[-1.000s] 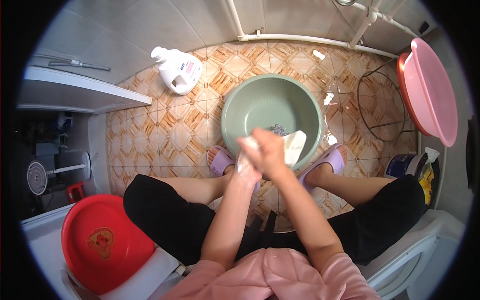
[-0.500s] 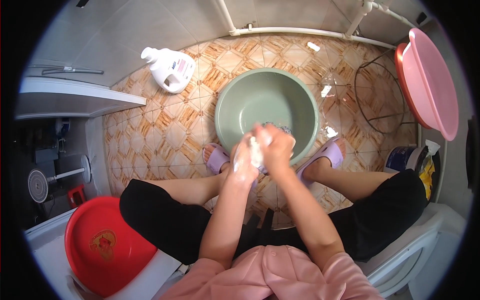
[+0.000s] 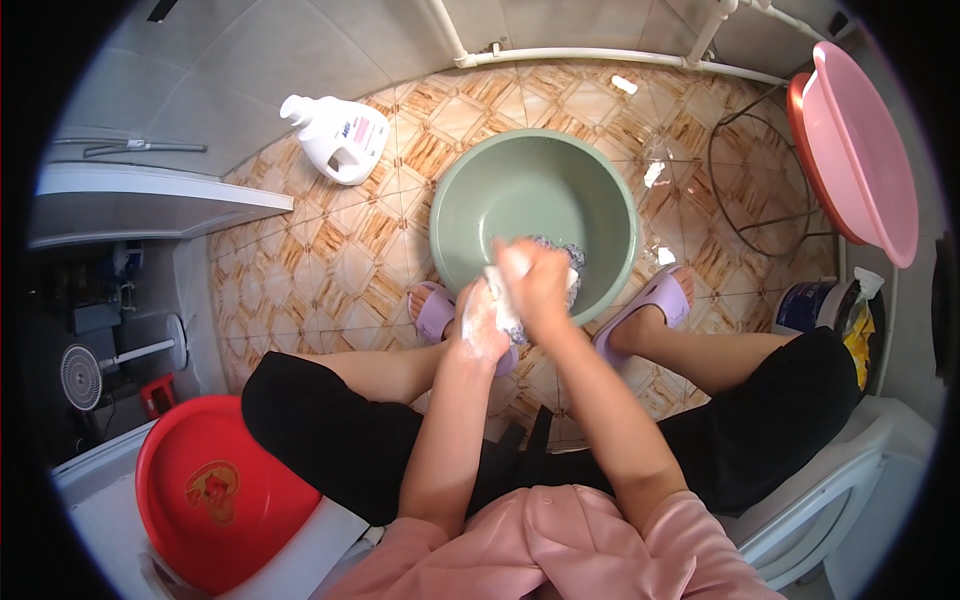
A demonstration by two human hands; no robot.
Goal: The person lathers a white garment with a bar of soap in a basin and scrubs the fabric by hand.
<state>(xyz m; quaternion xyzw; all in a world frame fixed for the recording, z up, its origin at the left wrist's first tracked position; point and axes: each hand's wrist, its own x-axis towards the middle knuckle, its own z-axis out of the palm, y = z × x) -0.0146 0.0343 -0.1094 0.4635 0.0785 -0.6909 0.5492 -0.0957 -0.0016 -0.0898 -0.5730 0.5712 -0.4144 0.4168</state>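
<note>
1. Left hand (image 3: pixel 478 322) and right hand (image 3: pixel 543 288): together, clamped on the bunched white-and-grey cloth (image 3: pixel 574 268); the left hand's fingertips are hidden.
2. Cloth location: between the hands and at their right side, over the near rim of the green plastic basin (image 3: pixel 530 185).
3. Lather (image 3: pixel 482 338): visible on the left hand and wrist.
4. Change: one second ago a pale flap stood out right of the right hand; grey patterned folds now show there.
5. White handled jug (image 3: pixel 352 138): upright, far left of the basin, as before.
</note>
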